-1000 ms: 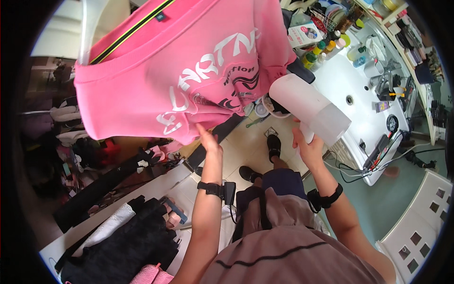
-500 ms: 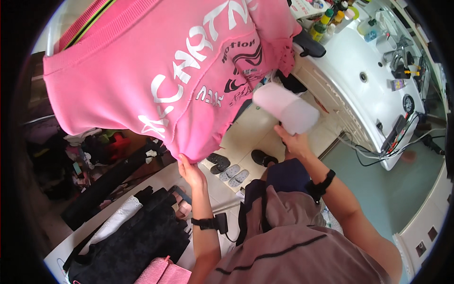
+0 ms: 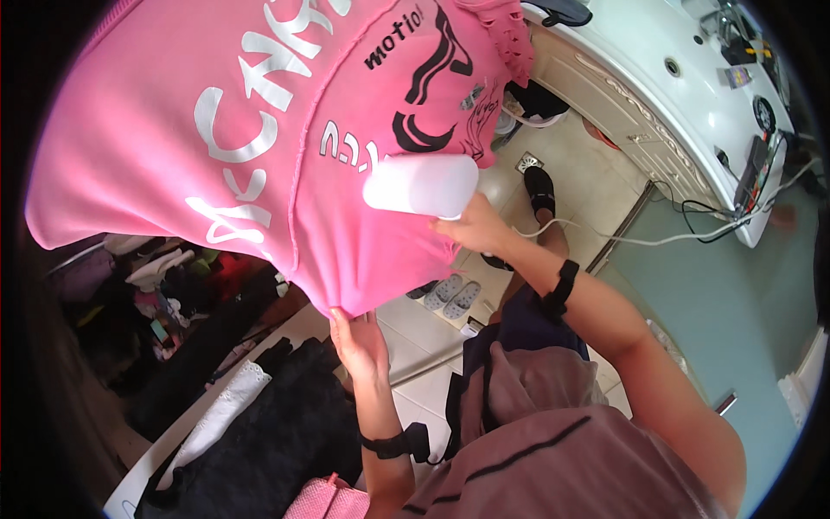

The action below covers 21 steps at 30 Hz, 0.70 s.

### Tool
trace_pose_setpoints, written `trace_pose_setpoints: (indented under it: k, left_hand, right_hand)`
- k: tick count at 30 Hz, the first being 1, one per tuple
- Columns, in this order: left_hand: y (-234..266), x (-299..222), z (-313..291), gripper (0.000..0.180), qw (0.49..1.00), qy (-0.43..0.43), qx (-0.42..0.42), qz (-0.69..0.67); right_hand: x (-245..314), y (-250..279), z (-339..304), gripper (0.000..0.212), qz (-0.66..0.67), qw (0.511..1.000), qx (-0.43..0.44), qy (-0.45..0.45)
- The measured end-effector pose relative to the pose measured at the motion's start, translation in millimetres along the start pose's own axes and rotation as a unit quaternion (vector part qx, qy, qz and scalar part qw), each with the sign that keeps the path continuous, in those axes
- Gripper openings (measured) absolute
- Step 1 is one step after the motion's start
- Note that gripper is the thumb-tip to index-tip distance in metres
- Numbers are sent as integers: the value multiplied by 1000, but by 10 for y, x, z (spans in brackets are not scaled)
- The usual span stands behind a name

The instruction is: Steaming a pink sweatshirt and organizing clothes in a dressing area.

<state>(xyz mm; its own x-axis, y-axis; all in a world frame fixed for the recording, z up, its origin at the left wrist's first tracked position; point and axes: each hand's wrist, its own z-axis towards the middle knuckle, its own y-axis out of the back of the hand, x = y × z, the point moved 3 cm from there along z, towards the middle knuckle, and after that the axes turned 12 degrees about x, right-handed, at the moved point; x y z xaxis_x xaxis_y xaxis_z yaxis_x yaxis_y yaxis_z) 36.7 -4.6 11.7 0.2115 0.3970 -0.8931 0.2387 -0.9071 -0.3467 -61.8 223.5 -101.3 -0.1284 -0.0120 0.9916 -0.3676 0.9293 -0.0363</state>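
Left hand clamps its grip on the lower edge of the pink sweatshirt, upper left, seemingly to hold cloth taut. Right hand wraps its grip around the white appliance before the printed front; contact unclear.

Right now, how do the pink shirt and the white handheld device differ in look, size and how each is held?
Look: the pink shirt carries white and black print; the white handheld device shows none.
Size: the shirt is far larger than the device.
Hold: the left hand pinches the shirt's lower edge, while the right hand grips the device.
Shared: both are in hand.
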Motion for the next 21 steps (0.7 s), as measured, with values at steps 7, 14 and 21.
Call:
trace_pose_setpoints:
  k: [7, 14, 21]
  left_hand:
    - [-12, -33, -103, 59, 999, 40, 0, 1]
    - [68, -101, -64, 62, 999, -26, 33, 6]
    - [-28, -164, -93, 68, 999, -27, 33, 30]
  right_hand:
    - [-535, -257, -389, 37, 4, 997, -74, -10]
    - [-164, -254, -75, 28, 81, 996, -24, -36]
    - [-973, -558, -543, 31, -118, 991, -60, 29]
